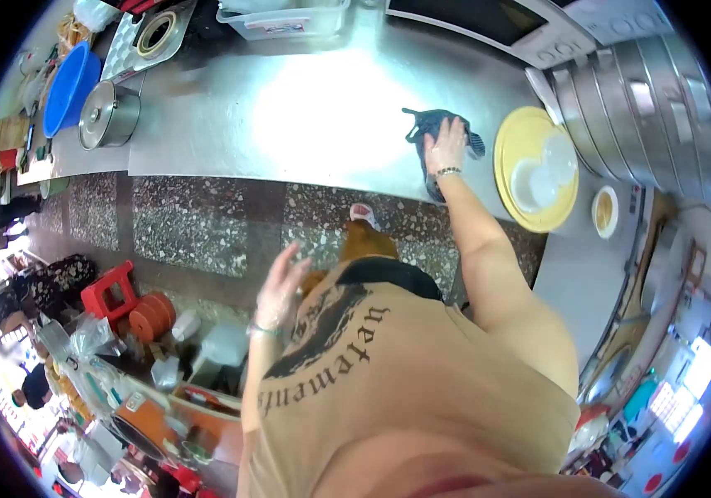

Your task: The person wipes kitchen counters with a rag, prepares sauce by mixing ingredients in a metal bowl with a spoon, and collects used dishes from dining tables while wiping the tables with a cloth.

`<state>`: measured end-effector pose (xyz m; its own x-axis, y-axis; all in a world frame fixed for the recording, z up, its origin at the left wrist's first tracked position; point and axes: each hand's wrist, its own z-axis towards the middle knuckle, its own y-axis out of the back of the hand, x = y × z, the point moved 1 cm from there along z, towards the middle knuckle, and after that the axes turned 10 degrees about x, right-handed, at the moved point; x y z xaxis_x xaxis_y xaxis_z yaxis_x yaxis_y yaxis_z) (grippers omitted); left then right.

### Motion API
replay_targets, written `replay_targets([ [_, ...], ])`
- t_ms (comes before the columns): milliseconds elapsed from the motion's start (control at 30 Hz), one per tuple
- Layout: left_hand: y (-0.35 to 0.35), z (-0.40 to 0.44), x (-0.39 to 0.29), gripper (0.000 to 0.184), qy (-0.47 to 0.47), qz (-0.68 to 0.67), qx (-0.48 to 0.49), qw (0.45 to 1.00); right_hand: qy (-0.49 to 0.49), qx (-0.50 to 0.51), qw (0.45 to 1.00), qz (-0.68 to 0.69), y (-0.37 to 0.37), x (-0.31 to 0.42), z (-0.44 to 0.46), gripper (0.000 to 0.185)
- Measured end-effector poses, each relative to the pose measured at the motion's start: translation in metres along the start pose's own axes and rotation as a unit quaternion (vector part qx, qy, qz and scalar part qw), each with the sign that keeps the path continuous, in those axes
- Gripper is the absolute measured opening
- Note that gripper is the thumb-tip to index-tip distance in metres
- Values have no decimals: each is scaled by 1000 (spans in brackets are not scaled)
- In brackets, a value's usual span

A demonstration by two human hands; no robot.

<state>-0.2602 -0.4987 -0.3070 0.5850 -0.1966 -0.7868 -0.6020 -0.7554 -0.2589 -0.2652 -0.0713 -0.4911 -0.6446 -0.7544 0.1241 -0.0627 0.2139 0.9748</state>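
My right hand [447, 148], in a clear glove with a bracelet at the wrist, presses down on a dark cloth [427, 124] and grips it against the steel worktop. The cloth is bunched, with one end hanging toward the counter's front edge. Off to the left, my left hand [282, 286] hovers over the floor in front of my body, also gloved. Its fingers are apart and hold nothing. Right of the cloth sits a round yellow tray [506, 178] bearing white and translucent plastic bowls [531, 184].
Stacked metal steamers [621, 116] stand at the right, near a small bowl [605, 212]. Along the steel worktop [206, 124] are a lidded pot [109, 116], a blue basin [71, 90] and a plastic bin [285, 21]. A red stool [109, 292] is behind at left.
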Motion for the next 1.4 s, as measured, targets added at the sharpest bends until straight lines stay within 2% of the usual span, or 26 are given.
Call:
replay_targets([
  [100, -11, 9, -16, 53, 34, -41, -53, 997, -67, -37, 997, 27, 7, 14, 78, 72],
  [167, -11, 18, -9, 51, 43, -79, -59, 994, -117, -54, 991, 39, 18, 42, 128, 80],
  [200, -11, 25, -5, 51, 52, -57, -64, 995, -105, -59, 992, 31, 16, 57, 152, 83],
  [233, -12, 29, -2, 52, 64, -35, -68, 995, -74, -29, 997, 17, 30, 78, 165, 83],
  [300, -17, 36, -2, 52, 51, -79, -72, 993, 24, -44, 999, -14, 8, 115, 198, 80],
  [367, -16, 39, 6, 51, 83, -95, -60, 990, 166, -77, 983, 0, 9, 162, 198, 70],
  [400, -17, 45, 5, 50, 81, -88, -56, 991, 228, -9, 973, 44, 26, 185, 188, 66],
  [433, -17, 50, 3, 50, 83, -89, -61, 991, 311, -55, 946, 73, 12, 200, 183, 62],
  [467, -17, 54, 0, 50, 86, -65, -54, 993, 370, 0, 927, 61, 19, 216, 172, 58],
  [500, -19, 59, -3, 49, 88, -42, -45, 994, 405, 121, 906, 26, 36, 231, 158, 56],
  [567, -23, 65, -12, 49, 82, -53, -49, 994, 517, 67, 852, 56, 9, 225, 130, 56],
  [633, -21, 70, -17, 49, 75, -8, -3, 997, 553, 114, 824, 43, -4, 207, 100, 53],
  [733, -12, 76, -21, 49, 46, 18, 2, 999, 522, 179, 830, 86, 15, 153, 57, 52],
  [767, -10, 76, -28, 49, 47, 13, -5, 999, 474, 170, 861, 75, 27, 134, 46, 51],
  [833, 0, 78, -32, 48, 60, -23, -12, 998, 364, 121, 914, 135, 30, 84, 41, 49],
  [900, 13, 76, -30, 47, 43, -30, -7, 999, 237, 18, 962, 138, 22, 26, 30, 52],
  [967, 27, 71, -31, 47, 38, -27, -4, 999, 146, -39, 984, 89, -2, -24, 10, 57],
  [1000, 37, 67, -31, 47, 47, -23, 0, 999, 126, -55, 986, 93, -3, -25, -4, 58],
  [1100, 68, 53, -37, 46, 46, -58, 2, 997, 69, -61, 995, 37, -16, 30, -38, 59],
  [1267, 152, 27, -33, 45, 31, -51, -6, 998, 22, 107, 994, 16, -23, 238, -71, 68],
  [1333, 189, 16, -37, 45, 15, -44, -10, 999, 41, 95, 994, 46, -24, 326, -53, 68],
  [1400, 219, 1, -45, 46, 33, -74, -8, 997, 124, 27, 989, 71, -45, 397, -27, 65],
])
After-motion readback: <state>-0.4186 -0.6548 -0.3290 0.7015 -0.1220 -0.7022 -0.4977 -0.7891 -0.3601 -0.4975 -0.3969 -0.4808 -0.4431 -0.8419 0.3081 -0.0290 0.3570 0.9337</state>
